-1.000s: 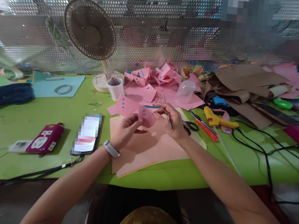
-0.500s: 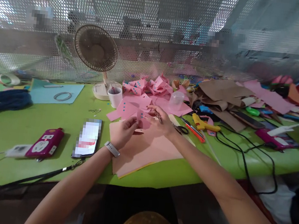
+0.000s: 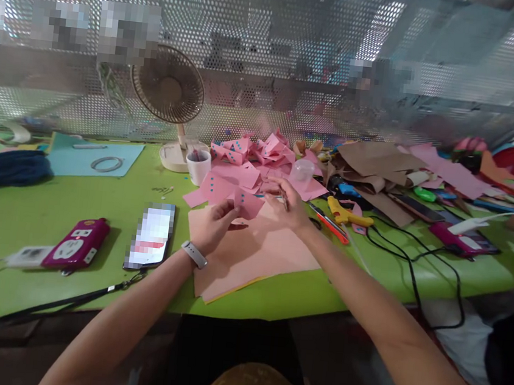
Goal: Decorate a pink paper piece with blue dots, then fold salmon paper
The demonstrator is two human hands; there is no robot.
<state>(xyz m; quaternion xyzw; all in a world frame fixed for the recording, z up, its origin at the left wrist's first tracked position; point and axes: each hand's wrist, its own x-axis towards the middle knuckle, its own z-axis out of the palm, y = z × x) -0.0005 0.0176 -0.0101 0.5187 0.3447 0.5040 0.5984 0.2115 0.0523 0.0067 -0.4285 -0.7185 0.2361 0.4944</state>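
Above the peach sheets (image 3: 262, 251), the work in hand is judged to be partly complete. Blue dots are present on the held pink piece (image 3: 250, 208). A second dotted piece (image 3: 221, 191), with dots in a short row, lies just beside it. Behind both, a heap of folded pink pieces (image 3: 276, 148) also shows blue dots on several faces; these are judged to be worked already. Flat pink paper (image 3: 246, 175) lies in front of the heap. The number of pieces left to work cannot be determined.

Left hand (image 3: 212, 227): thumb and index finger are closed together, clamped on the near-left edge of the held pink piece. The piece is raised over the far part of the peach sheets. The other fingers curl beneath, tips slightly apart.

Right hand (image 3: 288, 209): fingers are partly extended and slightly spread, pointing toward the held pink piece. A slender item (image 3: 286, 204) is gripped among them; its type cannot be identified. Contact between these fingertips and the piece cannot be confirmed. A thin blue strip (image 3: 259, 196) lies near the fingertips.

Adjacent items: a clear plastic cup (image 3: 303, 171) stands beyond the right hand; an orange cutter (image 3: 338, 231) and a yellow glue gun (image 3: 349, 215) lie to its right
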